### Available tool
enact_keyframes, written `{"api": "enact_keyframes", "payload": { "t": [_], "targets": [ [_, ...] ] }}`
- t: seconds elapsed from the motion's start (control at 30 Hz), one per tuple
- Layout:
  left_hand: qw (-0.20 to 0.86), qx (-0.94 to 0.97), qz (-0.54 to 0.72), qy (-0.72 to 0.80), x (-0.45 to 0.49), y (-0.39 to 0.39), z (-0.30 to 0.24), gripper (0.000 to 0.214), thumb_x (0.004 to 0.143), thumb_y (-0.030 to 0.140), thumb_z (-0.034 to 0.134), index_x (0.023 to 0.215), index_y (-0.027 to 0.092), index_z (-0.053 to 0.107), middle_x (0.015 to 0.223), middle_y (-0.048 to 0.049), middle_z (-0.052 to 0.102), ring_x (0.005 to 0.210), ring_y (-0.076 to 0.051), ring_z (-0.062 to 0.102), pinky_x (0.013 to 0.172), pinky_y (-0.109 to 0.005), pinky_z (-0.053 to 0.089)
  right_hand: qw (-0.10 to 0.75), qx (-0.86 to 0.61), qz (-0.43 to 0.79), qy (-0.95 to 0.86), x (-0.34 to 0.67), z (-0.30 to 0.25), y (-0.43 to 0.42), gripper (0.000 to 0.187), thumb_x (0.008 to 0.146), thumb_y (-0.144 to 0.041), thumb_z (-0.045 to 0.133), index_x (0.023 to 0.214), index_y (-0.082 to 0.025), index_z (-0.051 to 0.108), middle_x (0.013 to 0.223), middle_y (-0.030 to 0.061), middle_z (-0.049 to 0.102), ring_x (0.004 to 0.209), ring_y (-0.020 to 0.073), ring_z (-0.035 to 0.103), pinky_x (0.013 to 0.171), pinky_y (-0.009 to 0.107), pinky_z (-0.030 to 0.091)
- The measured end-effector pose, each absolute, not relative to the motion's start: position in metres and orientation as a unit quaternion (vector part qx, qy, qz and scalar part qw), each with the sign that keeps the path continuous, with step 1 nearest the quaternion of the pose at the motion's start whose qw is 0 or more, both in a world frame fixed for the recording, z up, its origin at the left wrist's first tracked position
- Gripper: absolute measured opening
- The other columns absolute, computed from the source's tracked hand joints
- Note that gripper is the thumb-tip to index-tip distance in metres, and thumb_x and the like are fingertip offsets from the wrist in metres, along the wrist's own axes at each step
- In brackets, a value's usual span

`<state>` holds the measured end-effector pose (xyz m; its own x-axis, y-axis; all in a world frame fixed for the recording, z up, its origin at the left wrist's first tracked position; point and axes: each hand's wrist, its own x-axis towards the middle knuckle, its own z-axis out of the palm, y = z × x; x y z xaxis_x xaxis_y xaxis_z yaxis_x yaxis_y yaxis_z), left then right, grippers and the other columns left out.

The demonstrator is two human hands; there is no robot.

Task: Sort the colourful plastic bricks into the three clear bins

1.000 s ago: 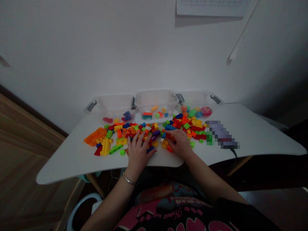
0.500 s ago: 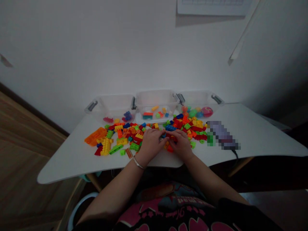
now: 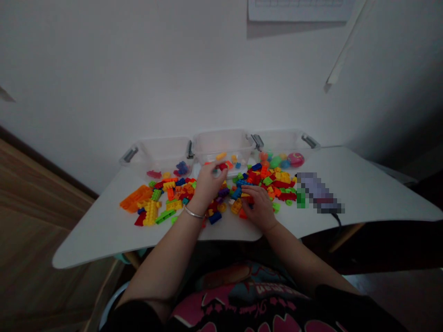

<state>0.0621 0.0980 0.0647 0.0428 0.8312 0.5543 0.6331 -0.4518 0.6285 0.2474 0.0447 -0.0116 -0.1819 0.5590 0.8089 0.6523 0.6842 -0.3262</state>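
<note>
My left hand (image 3: 206, 183) is raised over the heap of coloured building bricks (image 3: 221, 191), fingers pinched on a small red brick (image 3: 222, 166) near the front wall of the middle clear bin (image 3: 224, 144). A silver bangle circles that wrist. Lower down, my right hand (image 3: 258, 206) rests on the bricks with its fingers curled among red and orange pieces; whether it grips one is hidden.
Three clear plastic bins stand in a row at the back of the white table (image 3: 363, 193): the left bin (image 3: 159, 152), the middle one, and the right bin (image 3: 287, 144), each holding a few pieces. An orange flat plate (image 3: 135, 196) lies at left. A blurred device (image 3: 318, 193) with a cable lies at right.
My left hand has lifted from the heap and moved forward toward the middle bin with a red brick pinched in it. My right hand has stayed on the bricks, shifting slightly.
</note>
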Motion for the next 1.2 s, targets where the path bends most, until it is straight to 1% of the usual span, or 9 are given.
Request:
{"api": "enact_keyframes", "payload": {
  "t": [0.13,0.2,0.3,0.37,0.53,0.73,0.93,1.07,1.2],
  "targets": [
    [0.074,0.646,0.585,0.484,0.044,0.140,0.093,0.024,0.088,0.021,0.057,0.111,0.017,0.056,0.111,-0.0082,0.069,0.104,-0.016,0.065,0.097,-0.033,0.049,0.504,-0.389,-0.049,-0.770,0.247,-0.010,0.044,0.026,0.089,-0.020,0.053,0.113,-0.024,0.060,0.110,0.0084,0.072,0.104,0.0225,0.067,0.092,0.044,0.053],
    [0.036,0.653,0.587,0.478,0.037,0.155,0.104,0.023,0.088,0.019,0.057,0.111,0.016,0.054,0.111,-0.0089,0.068,0.105,-0.017,0.064,0.097,-0.034,0.047,0.504,-0.385,-0.056,-0.771,0.247,-0.010,0.045,0.025,0.089,-0.019,0.052,0.112,-0.024,0.061,0.108,0.0085,0.072,0.102,0.0224,0.067,0.091,0.043,0.054],
    [-0.040,0.694,0.492,0.523,0.032,0.167,0.111,0.020,0.085,0.021,0.061,0.105,0.016,0.060,0.105,-0.0084,0.070,0.105,-0.022,0.062,0.100,-0.041,0.043,0.502,-0.377,-0.066,-0.776,0.247,-0.010,0.045,0.026,0.089,-0.018,0.052,0.113,-0.023,0.061,0.106,0.0079,0.072,0.100,0.0222,0.066,0.090,0.043,0.054],
    [-0.056,0.717,0.412,0.560,0.030,0.170,0.110,0.021,0.085,0.025,0.062,0.104,0.018,0.064,0.104,-0.0070,0.072,0.106,-0.024,0.062,0.101,-0.042,0.041,0.505,-0.367,-0.072,-0.778,0.247,-0.011,0.046,0.026,0.088,-0.016,0.054,0.112,-0.023,0.061,0.104,0.0075,0.072,0.098,0.0222,0.066,0.089,0.042,0.054],
    [-0.003,0.665,0.332,0.669,0.032,0.178,0.102,0.029,0.089,0.037,0.055,0.111,0.023,0.069,0.105,-0.0038,0.075,0.104,-0.022,0.066,0.095,-0.036,0.043,0.518,-0.345,-0.075,-0.779,0.246,-0.011,0.047,0.026,0.086,-0.012,0.055,0.109,-0.023,0.062,0.100,0.0065,0.072,0.095,0.0215,0.065,0.087,0.041,0.054],
    [-0.010,0.670,0.233,0.704,0.034,0.183,0.107,0.035,0.089,0.041,0.048,0.106,0.025,0.075,0.104,-0.0054,0.075,0.105,-0.028,0.065,0.093,-0.042,0.045,0.517,-0.342,-0.079,-0.781,0.246,-0.009,0.046,0.028,0.084,-0.009,0.055,0.108,-0.023,0.062,0.098,0.0061,0.072,0.093,0.0216,0.065,0.087,0.040,0.054],
    [-0.056,0.691,0.183,0.697,0.039,0.173,0.113,0.042,0.092,0.037,0.038,0.102,0.022,0.076,0.103,-0.0106,0.075,0.106,-0.031,0.063,0.094,-0.046,0.043,0.513,-0.347,-0.079,-0.781,0.245,-0.009,0.046,0.028,0.085,-0.010,0.054,0.108,-0.023,0.063,0.098,0.0061,0.072,0.093,0.0217,0.065,0.088,0.041,0.054],
    [-0.062,0.696,0.173,0.694,0.039,0.170,0.112,0.043,0.093,0.034,0.036,0.099,0.020,0.076,0.102,-0.0116,0.075,0.105,-0.030,0.063,0.096,-0.047,0.042,0.515,-0.341,-0.081,-0.782,0.246,-0.009,0.046,0.028,0.084,-0.009,0.054,0.107,-0.022,0.062,0.097,0.0061,0.072,0.093,0.0218,0.065,0.088,0.041,0.054],
    [-0.081,0.717,0.185,0.667,0.037,0.168,0.110,0.050,0.097,0.046,0.033,0.093,0.021,0.076,0.095,-0.0102,0.075,0.104,-0.029,0.063,0.110,-0.056,0.027,0.514,-0.346,-0.083,-0.781,0.246,-0.010,0.047,0.027,0.085,-0.009,0.054,0.107,-0.022,0.062,0.096,0.0062,0.072,0.093,0.0218,0.065,0.087,0.040,0.054]
  ]
}}
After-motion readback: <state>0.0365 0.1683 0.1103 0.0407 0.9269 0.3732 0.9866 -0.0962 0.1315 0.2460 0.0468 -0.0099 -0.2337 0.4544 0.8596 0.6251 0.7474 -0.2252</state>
